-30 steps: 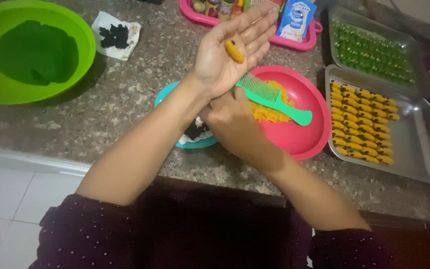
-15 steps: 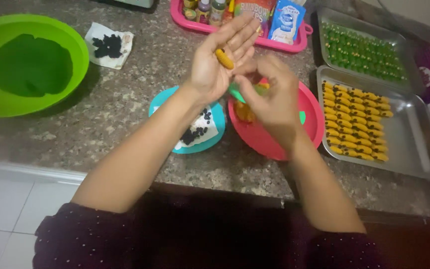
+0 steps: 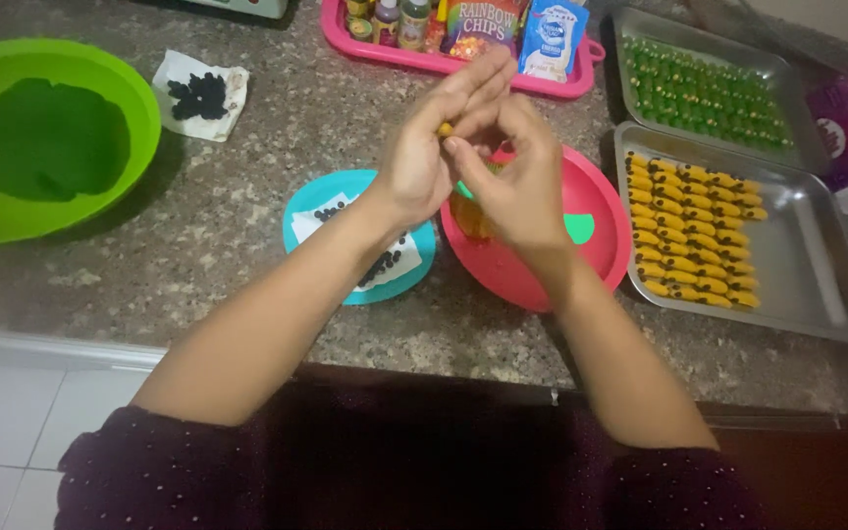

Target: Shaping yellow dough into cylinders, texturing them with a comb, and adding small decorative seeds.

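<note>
My left hand and my right hand meet above the pink bowl. A small orange dough piece peeks out between them. It lies against the left fingers, and the right fingertips press on it. The pink bowl holds more orange dough and a green comb, both partly hidden by my hands. Just left of the bowl stands a teal plate with white paper and small black bits on it.
A green bowl with green dough sits far left, beside a paper with black bits. One steel tray holds rows of yellow pieces, another green ones. A pink tray of bottles and packets stands behind.
My right hand rose from beside the teal plate to the left palm. The left hand, open and flat with the orange piece a second ago, has curled around it.
</note>
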